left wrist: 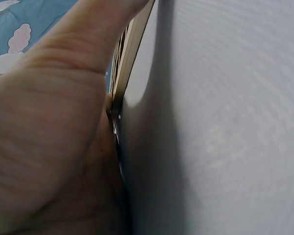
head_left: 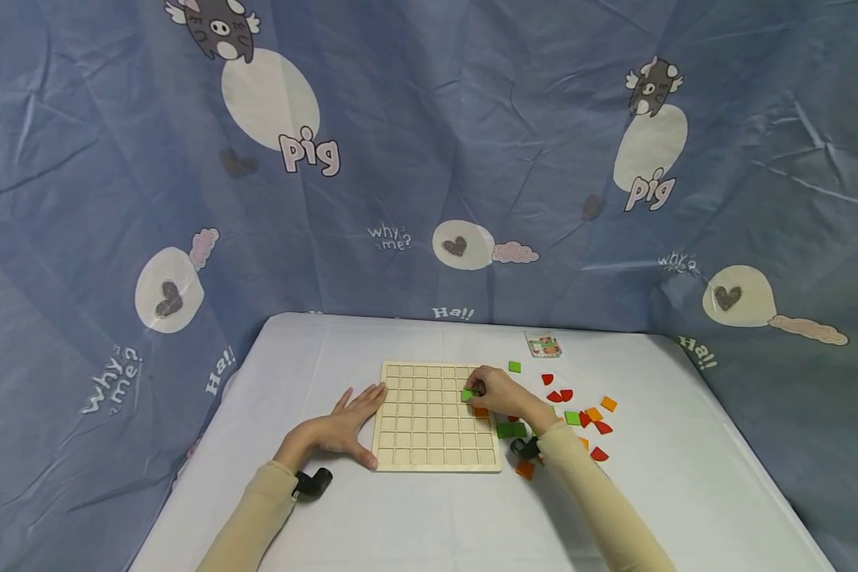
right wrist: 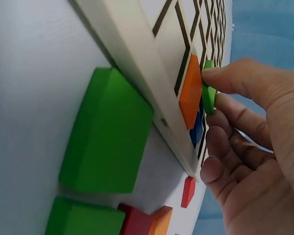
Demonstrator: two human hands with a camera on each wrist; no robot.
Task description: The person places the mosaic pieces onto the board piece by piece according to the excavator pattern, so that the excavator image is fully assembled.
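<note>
A pale wooden grid board (head_left: pixel 436 469) lies on the white table. My left hand (head_left: pixel 339 429) is spread at its left side, fingertips and thumb against the edge; the left wrist view shows mostly the palm, close up. Over the right part of the board, my right hand (head_left: pixel 504 392) pinches a small green square tile (right wrist: pixel 209 98) between thumb and fingers, its other fingers curled. An orange tile (right wrist: pixel 190 93) sits in the grid just beside it, with part of a blue piece (right wrist: pixel 196 129) showing behind.
Right of the board lie green blocks (right wrist: pixel 105 132), red quarter-round pieces (head_left: pixel 599 454) and orange squares (head_left: pixel 609 404), partly hidden by the right arm. One green square (head_left: pixel 515 367) lies near the far right corner. A small picture packet (head_left: pixel 543 345) rests at the back. Blue printed cloth (head_left: pixel 415 159) hangs behind.
</note>
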